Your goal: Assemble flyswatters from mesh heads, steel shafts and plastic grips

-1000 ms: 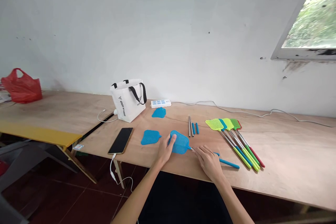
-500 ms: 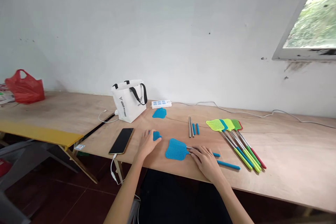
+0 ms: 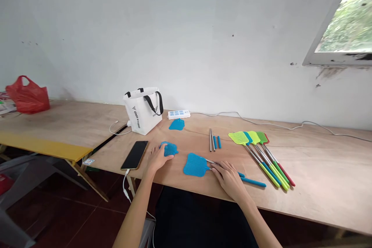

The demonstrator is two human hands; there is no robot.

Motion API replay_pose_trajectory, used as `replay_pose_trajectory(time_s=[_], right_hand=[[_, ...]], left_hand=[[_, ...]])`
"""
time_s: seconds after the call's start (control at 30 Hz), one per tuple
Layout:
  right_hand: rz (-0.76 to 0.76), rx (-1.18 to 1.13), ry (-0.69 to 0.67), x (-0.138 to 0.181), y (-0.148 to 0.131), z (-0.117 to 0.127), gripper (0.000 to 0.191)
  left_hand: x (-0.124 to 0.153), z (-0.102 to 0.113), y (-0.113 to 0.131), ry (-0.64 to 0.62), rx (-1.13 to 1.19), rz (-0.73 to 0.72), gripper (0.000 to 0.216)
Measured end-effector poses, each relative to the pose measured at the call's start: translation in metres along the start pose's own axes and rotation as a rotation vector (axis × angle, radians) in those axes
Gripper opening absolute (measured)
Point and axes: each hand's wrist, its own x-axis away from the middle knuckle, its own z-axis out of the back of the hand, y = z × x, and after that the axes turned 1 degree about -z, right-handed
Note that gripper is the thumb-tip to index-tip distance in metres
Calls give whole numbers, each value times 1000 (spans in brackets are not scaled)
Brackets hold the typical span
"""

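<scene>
My left hand (image 3: 157,159) is closed on the left side of a blue mesh fly swatter head (image 3: 171,149), index finger over it and thumb along its lower edge. My right hand (image 3: 227,177) is closed around a thin metal rod (image 3: 211,161) with a short blue grip (image 3: 241,174) at its far end. Under that hand lies a blue fly swatter (image 3: 195,165), its mesh head to the left and its blue handle (image 3: 254,182) sticking out to the right. The palm hides the middle of both shafts.
Several fly swatters (image 3: 263,159) in yellow-green, blue, green and red lie on the right. Behind are metal rods (image 3: 212,140), blue grips (image 3: 219,142) and blue swatter heads (image 3: 177,124). A phone (image 3: 135,155), white bag (image 3: 144,114) and power strip (image 3: 178,114) stand leftward. The table's front edge (image 3: 197,191) is near.
My left hand has slid a little left, uncovering more of the blue swatter head, which stays nearly in place. The rod in my right hand has tilted slightly.
</scene>
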Motion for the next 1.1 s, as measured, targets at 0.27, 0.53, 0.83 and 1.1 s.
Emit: replay_pose_trajectory(time_s=[0.27,0.53,0.83,1.1], right_hand=[[-25,45,71,2,5,-4,33],[-16,102,86,2,3,-5,37],[29,145,-3,1,-3,4,37],[50,95,-35,2,-7,6,37]], left_hand=[[-10,-15,-5,90,389,-123,98],[-11,-27,36,447,709,-254,74],[5,-57,66,457,584,-518,51],[3,-50,61,473,591,-383,50]])
